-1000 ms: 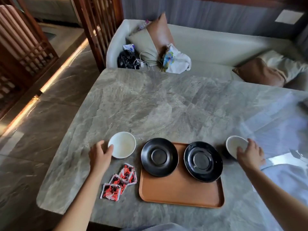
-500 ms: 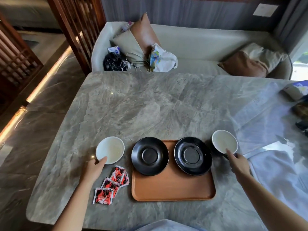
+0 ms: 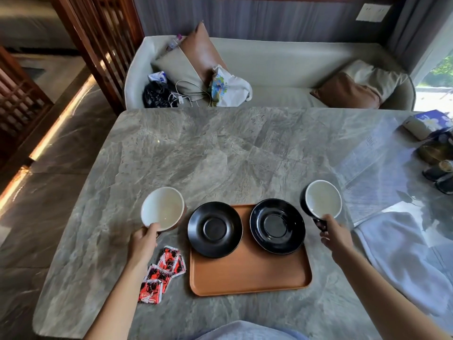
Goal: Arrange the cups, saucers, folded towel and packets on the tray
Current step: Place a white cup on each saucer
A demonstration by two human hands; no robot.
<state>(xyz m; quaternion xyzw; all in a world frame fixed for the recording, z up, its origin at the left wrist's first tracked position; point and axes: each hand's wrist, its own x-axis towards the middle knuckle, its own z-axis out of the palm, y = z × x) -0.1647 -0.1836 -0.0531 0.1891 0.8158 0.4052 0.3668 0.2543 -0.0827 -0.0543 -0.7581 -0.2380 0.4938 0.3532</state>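
Note:
An orange tray [image 3: 247, 276] lies near the table's front edge with two black saucers on its far half, the left saucer [image 3: 215, 229] and the right saucer [image 3: 277, 226]. My left hand [image 3: 143, 242] grips the near rim of a white-lined cup [image 3: 162, 207] left of the tray; the cup is tilted and raised. My right hand [image 3: 337, 238] holds the dark handle of a second cup [image 3: 323, 198] right of the tray. Several red packets [image 3: 161, 273] lie left of the tray. A white towel [image 3: 402, 261] lies at the right.
The marble table [image 3: 220, 153] stretches far ahead. At its right edge sit a tissue box [image 3: 426, 123] and dark small objects [image 3: 438, 173]. Beyond the table stands a pale sofa [image 3: 282, 62] with cushions and bags.
Both hands have closed on their cups. The left cup has lifted and tilted. The right hand now holds its cup by the handle. The camera view has shifted down and left.

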